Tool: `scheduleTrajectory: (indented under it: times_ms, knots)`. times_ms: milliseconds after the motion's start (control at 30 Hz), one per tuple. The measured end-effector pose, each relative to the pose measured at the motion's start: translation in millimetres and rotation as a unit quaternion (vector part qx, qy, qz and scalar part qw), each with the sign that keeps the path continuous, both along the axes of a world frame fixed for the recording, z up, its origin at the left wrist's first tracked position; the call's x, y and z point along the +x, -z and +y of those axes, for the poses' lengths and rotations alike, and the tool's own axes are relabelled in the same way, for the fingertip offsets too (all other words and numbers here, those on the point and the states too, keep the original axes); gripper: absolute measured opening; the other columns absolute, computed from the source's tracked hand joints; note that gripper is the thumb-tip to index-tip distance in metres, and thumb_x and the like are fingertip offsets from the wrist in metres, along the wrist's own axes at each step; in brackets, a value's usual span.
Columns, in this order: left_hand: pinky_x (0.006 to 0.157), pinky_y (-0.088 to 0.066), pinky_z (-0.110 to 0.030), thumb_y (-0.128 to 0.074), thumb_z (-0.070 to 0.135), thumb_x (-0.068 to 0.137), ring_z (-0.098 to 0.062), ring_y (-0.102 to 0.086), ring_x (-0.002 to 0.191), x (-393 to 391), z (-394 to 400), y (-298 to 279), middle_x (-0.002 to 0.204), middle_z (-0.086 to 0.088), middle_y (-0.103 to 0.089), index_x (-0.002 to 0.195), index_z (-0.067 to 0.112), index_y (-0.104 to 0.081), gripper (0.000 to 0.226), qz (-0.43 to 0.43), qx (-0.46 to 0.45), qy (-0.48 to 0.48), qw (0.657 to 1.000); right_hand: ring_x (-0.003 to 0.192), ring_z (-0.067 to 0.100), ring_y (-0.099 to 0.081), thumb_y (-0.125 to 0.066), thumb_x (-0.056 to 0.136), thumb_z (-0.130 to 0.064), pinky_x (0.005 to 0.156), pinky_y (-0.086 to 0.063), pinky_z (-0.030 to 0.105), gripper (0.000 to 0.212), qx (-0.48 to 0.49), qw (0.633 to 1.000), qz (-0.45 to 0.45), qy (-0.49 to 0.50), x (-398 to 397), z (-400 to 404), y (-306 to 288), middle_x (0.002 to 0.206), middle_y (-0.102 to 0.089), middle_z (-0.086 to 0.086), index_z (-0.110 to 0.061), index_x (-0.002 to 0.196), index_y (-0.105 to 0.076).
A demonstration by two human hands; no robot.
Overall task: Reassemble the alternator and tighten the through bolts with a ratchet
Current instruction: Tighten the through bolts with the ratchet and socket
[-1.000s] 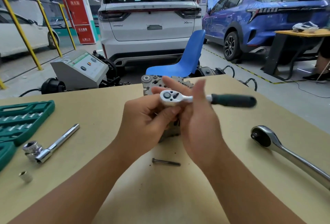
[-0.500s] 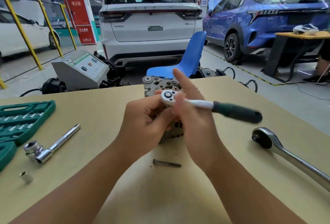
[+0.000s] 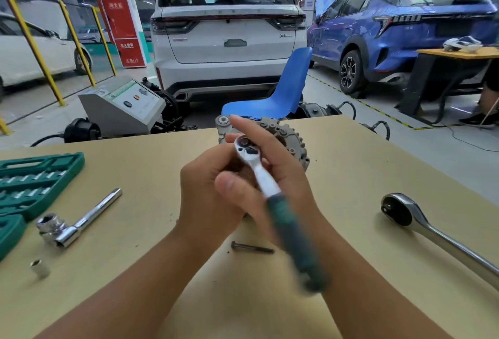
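The grey alternator (image 3: 293,140) stands on the tan table (image 3: 359,166), mostly hidden behind my hands. My left hand (image 3: 204,193) curls round its near left side. A small ratchet (image 3: 260,175) with a white neck and green handle sits head-down on the alternator's top. Its blurred handle points toward me. My right hand (image 3: 293,180) holds the ratchet's neck against its palm near the head, with its fingers stretched upward. One loose through bolt (image 3: 252,248) lies on the table below my hands.
A large chrome ratchet (image 3: 432,233) lies at the right. At the left lie a chrome sliding handle with a socket (image 3: 77,224), a loose socket (image 3: 40,268) and an open green socket case (image 3: 35,182). A blue chair (image 3: 283,95) and parked cars stand beyond the table.
The ratchet's green handle has swung from pointing right round toward me, while its head stayed on the alternator. Both hands kept their places.
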State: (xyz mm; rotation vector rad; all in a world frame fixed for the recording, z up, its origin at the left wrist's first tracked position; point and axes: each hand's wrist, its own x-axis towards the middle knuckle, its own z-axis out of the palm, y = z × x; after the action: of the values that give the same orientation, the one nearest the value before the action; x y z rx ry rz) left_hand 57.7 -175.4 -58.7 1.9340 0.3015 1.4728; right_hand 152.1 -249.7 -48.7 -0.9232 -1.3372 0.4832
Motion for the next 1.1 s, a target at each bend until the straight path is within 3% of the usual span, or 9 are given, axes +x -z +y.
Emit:
scheduleTrajectory:
  times_ms: [200, 400, 467, 567, 633, 800, 933, 1000, 1100]
  knots:
    - [0.068, -0.059, -0.035, -0.075, 0.016, 0.09, -0.017, -0.072, 0.08, 1.8, 6.4, -3.3, 0.089, 0.007, -0.075, 0.097, 0.014, -0.076, 0.007, 0.034, 0.041, -0.002, 0.999, 0.113, 0.023, -0.071, -0.056, 0.088, -0.073, 0.094, -0.058, 0.045, 0.054, -0.055, 0.975, 0.209, -0.047, 7.8, 4.6, -1.7, 0.122, -0.074, 0.0, -0.04, 0.129, -0.068]
    - [0.061, -0.051, -0.029, -0.069, 0.021, 0.09, -0.015, -0.064, 0.069, -3.1, 6.0, -4.4, 0.076, 0.008, -0.068, 0.084, 0.011, -0.07, 0.011, 0.052, 0.03, 0.021, 0.998, 0.098, 0.03, -0.069, -0.079, 0.081, -0.035, 0.088, -0.061, 0.048, 0.069, 0.002, 1.0, 0.003, 0.012, 4.4, -0.4, 1.8, 0.109, -0.071, 0.005, -0.044, 0.144, -0.053]
    - [0.062, -0.046, -0.02, -0.067, 0.021, 0.092, -0.008, -0.06, 0.066, -3.0, 5.2, -6.3, 0.074, 0.015, -0.064, 0.079, 0.018, -0.065, 0.014, 0.05, 0.054, 0.019, 0.997, 0.1, 0.044, -0.064, -0.074, 0.086, -0.039, 0.089, -0.056, 0.057, 0.06, 0.025, 1.0, 0.004, 0.011, -0.6, 3.6, 2.5, 0.109, -0.067, 0.017, -0.047, 0.142, -0.055]
    - [0.065, -0.051, -0.023, -0.069, 0.01, 0.095, -0.01, -0.068, 0.073, 0.1, 7.7, -7.3, 0.084, 0.012, -0.07, 0.092, 0.019, -0.071, 0.01, 0.061, 0.072, 0.014, 0.995, 0.109, 0.023, -0.071, -0.057, 0.091, -0.064, 0.092, -0.06, 0.046, 0.036, -0.041, 0.991, 0.128, -0.021, 7.6, 8.3, -0.8, 0.118, -0.074, 0.0, -0.056, 0.125, -0.066]
    - [0.069, -0.056, -0.027, -0.069, 0.011, 0.094, -0.015, -0.071, 0.081, 0.8, 8.3, -6.6, 0.093, 0.005, -0.074, 0.102, 0.014, -0.074, 0.009, 0.067, 0.078, 0.017, 0.995, 0.118, 0.019, -0.068, -0.056, 0.083, -0.079, 0.091, -0.059, 0.036, 0.06, -0.058, 0.979, 0.183, -0.067, 15.8, 3.4, 0.3, 0.124, -0.073, 0.002, -0.046, 0.133, -0.064]
    - [0.06, -0.052, -0.038, -0.065, 0.025, 0.094, -0.024, -0.061, 0.068, -1.8, 5.8, -1.1, 0.074, 0.0, -0.064, 0.083, 0.006, -0.068, 0.023, 0.051, 0.015, 0.058, 0.997, 0.105, 0.021, -0.07, -0.082, 0.08, -0.038, 0.092, -0.059, 0.033, 0.079, 0.023, 0.998, -0.053, 0.038, 7.2, 0.4, 6.2, 0.117, -0.07, -0.002, -0.04, 0.149, -0.046]
    - [0.059, -0.047, -0.028, -0.069, 0.015, 0.095, -0.015, -0.06, 0.064, -0.4, 7.9, -4.1, 0.074, 0.008, -0.064, 0.081, 0.012, -0.068, 0.014, 0.049, 0.05, 0.032, 0.997, 0.103, 0.033, -0.07, -0.057, 0.092, -0.065, 0.091, -0.059, 0.045, 0.05, 0.008, 0.997, 0.069, 0.018, 2.6, 2.7, 4.1, 0.114, -0.072, 0.01, -0.042, 0.137, -0.062]
    - [0.061, -0.049, -0.024, -0.069, 0.012, 0.094, -0.012, -0.063, 0.068, 1.1, 7.7, -6.8, 0.081, 0.009, -0.069, 0.093, 0.016, -0.072, 0.006, 0.067, 0.071, 0.023, 0.995, 0.114, 0.024, -0.07, -0.048, 0.085, -0.081, 0.088, -0.06, 0.041, 0.068, -0.048, 0.977, 0.202, -0.052, 11.9, 1.5, 1.7, 0.122, -0.074, 0.004, -0.035, 0.13, -0.069]
    - [0.06, -0.05, -0.028, -0.068, 0.009, 0.093, -0.015, -0.063, 0.067, 0.9, 8.1, -4.2, 0.079, 0.008, -0.069, 0.089, 0.01, -0.073, 0.007, 0.063, 0.062, 0.029, 0.996, 0.116, 0.021, -0.069, -0.064, 0.09, -0.058, 0.091, -0.06, 0.035, 0.052, -0.033, 0.991, 0.127, -0.025, 15.0, -1.6, 0.5, 0.122, -0.073, 0.001, -0.037, 0.138, -0.062]
